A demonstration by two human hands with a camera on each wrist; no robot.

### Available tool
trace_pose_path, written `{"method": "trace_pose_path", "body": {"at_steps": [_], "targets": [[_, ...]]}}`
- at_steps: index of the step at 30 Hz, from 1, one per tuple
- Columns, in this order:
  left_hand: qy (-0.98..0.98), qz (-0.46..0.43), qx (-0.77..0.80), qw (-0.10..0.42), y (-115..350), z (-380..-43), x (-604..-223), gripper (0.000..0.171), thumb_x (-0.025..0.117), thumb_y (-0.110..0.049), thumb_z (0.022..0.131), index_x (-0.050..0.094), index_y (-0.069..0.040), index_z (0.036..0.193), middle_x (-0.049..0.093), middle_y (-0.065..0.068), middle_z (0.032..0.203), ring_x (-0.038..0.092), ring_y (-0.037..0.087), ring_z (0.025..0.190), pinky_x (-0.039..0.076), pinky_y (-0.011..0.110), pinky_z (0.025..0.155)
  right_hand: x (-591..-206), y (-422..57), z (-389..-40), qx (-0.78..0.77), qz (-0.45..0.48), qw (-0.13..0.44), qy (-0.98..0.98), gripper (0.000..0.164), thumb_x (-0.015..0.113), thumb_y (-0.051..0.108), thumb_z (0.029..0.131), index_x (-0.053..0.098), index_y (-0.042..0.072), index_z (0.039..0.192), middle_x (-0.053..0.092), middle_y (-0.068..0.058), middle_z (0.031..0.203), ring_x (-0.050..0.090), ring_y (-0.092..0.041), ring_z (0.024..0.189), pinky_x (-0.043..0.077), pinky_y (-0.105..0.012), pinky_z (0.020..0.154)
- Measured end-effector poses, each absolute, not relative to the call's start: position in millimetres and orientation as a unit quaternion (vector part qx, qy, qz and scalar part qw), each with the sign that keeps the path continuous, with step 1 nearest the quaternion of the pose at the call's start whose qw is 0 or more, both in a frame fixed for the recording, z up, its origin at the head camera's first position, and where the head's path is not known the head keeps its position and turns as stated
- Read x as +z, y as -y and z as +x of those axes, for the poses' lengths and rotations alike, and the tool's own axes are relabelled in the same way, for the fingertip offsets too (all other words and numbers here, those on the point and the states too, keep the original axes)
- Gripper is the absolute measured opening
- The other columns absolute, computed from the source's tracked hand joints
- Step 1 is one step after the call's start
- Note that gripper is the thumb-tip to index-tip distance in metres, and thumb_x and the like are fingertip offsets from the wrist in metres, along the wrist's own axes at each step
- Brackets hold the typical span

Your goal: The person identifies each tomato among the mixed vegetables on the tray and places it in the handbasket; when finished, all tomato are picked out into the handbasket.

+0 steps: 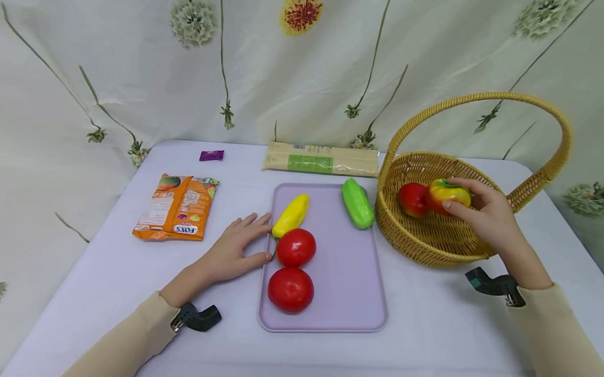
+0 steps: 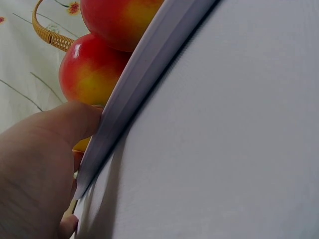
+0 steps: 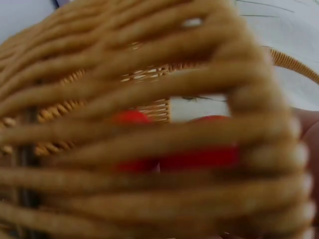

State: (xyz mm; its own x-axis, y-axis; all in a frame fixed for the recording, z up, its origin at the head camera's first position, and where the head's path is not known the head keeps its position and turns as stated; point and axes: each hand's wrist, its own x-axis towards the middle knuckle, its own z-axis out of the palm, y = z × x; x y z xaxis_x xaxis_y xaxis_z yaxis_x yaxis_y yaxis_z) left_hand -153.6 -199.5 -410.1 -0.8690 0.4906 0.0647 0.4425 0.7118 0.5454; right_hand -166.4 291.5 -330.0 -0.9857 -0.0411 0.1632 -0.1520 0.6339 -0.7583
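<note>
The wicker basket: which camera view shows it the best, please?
The head view. There the wicker basket shows its handle, rim and inside, and the right hand hides only a little. The left wrist view shows only a piece of handle; the right wrist view shows mostly its woven wall, close and blurred.

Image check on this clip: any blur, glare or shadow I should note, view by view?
Head: mostly clear, small highlights on the glossy red pieces, soft shadow beside the right sleeve; left wrist: dark shadow line along the tray; right wrist: foreground basket weave blurred, red shapes behind it soft too.
</note>
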Motion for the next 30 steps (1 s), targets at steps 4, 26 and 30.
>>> {"method": "trace_pose_path", "body": {"at_steps": [4,26,30], "targets": [[-0.922,0.256,0.287,0.040,200.1,-154.3,-410.4,0.065,0.073,-0.034,0.090,0.053,-0.016,0.149,0.041,0.008,0.164,0.028,0.041,0.154,0.017,0.067,0.125,-332.3,-295.3,-169.7,0.420,0.027,0.055,0.905,0.051,0.063,0.023,0.101,0.050,0.004,0.146,0.050,-0.021,0.142,0.050,-0.002,0.102,0.047,0.000,0.075],[-0.923,0.256,0.286,0.043,200.5,-153.5,-407.7,0.065,0.073,-0.036,0.090,0.053,-0.017,0.149,0.040,0.009,0.164,0.029,0.041,0.154,0.017,0.068,0.124,-336.6,-300.0,-179.5,0.388,-0.019,-0.002,0.921,0.060,0.059,0.026,0.103,0.038,0.000,0.154,0.038,-0.036,0.150,0.046,-0.052,0.126,0.053,-0.010,0.077],[-0.923,0.258,0.284,0.038,200.3,-153.3,-407.6,0.064,0.072,-0.035,0.090,0.053,-0.016,0.148,0.040,0.010,0.164,0.029,0.043,0.154,0.018,0.069,0.124,-335.7,-299.0,-180.8,0.374,-0.021,-0.023,0.927,0.061,0.058,0.026,0.104,0.036,-0.002,0.153,0.038,-0.036,0.150,0.046,-0.052,0.126,0.059,-0.026,0.084]]}}
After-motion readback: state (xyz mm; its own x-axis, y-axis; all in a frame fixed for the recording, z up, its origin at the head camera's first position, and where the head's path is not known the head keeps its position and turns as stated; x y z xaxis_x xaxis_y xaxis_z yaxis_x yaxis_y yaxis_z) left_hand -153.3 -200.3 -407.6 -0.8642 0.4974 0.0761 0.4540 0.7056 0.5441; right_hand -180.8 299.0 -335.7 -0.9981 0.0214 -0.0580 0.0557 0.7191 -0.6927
